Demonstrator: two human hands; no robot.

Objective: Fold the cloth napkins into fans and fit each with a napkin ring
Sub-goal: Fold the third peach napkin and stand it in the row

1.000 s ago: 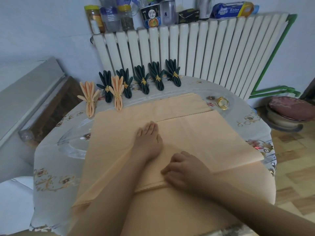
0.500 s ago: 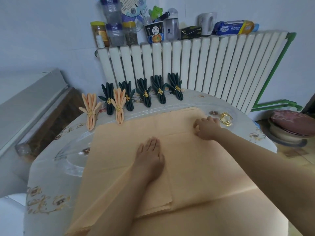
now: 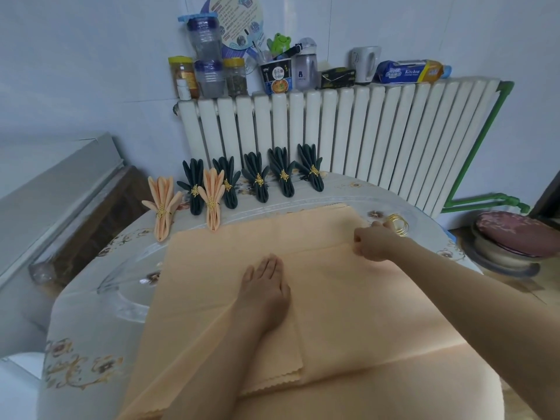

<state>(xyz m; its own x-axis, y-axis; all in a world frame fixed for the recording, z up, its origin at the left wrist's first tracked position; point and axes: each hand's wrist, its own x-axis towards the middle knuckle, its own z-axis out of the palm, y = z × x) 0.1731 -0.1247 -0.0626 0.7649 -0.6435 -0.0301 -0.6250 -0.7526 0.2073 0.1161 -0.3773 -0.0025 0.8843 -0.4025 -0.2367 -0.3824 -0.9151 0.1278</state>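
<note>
A peach napkin (image 3: 348, 286) is being pressed flat by the left hand (image 3: 266, 286) and pinched at its far corner by the right hand (image 3: 374, 242); that corner, if tugged unevenly, is likely being skewed against the crease.

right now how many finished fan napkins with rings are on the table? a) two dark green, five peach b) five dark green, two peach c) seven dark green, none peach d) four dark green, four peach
b: five dark green fans stand in a row before the radiator, and two peach fans lie at their left end, each with a gold ring.
</note>
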